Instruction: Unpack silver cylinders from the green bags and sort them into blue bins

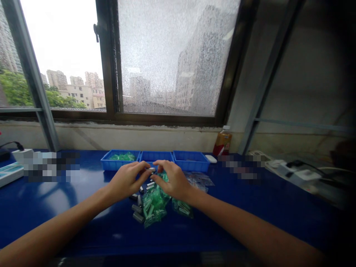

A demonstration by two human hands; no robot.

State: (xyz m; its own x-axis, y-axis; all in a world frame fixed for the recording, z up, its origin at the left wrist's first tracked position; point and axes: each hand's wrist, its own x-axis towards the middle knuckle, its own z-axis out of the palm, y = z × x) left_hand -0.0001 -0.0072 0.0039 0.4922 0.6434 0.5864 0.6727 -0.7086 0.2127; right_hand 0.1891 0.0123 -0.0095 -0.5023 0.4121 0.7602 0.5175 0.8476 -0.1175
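My left hand point(128, 178) pinches a small silver-white block point(151, 169) between thumb and fingertips, above the table. My right hand point(174, 181) is just to the right of it, thumb and fingers apart, with nothing visible between them. Below both hands lie green-tinted plastic bags point(157, 198) with small pieces inside. Several loose grey metallic blocks point(137, 212) are scattered along the left side of the bags. Another bag of pieces point(182, 207) lies under my right wrist, and flat clear plastic bags point(201, 180) are spread behind that wrist.
Three blue trays point(191, 165) stand in a row behind my hands; the left one contains green plastic. A bottle point(222, 141) and a white object point(211, 159) are at the back right. Power strips with cables point(297, 176) lie on the right, and a white box point(11, 173) on the left.
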